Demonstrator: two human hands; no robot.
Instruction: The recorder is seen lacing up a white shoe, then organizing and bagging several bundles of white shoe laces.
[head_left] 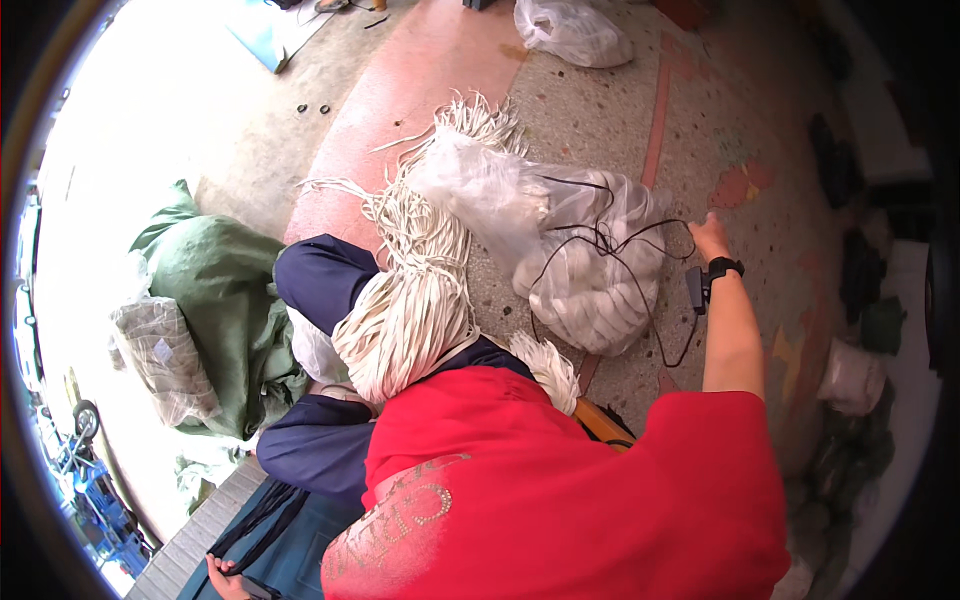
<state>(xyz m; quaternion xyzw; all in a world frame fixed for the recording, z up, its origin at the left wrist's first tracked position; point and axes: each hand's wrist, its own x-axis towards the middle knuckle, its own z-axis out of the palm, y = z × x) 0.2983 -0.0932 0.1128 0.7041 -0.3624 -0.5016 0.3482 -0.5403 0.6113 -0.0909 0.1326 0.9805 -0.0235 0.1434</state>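
My right hand stretches out at the right, its fingers closed on a thin black cord. The cord lies in loose loops over a clear plastic bag with white rolled bundles inside. Low at the left, my left hand is curled at the end of a bunch of black cords, which drapes over a teal surface. Across my lap lies a thick hank of off-white cords, its loose strands spreading onto the floor beyond the bag's left side.
A green cloth sack and a plastic-wrapped packet are at the left. Another white plastic bag sits at the far side. Two small black rings lie on the floor. Dark items line the right wall.
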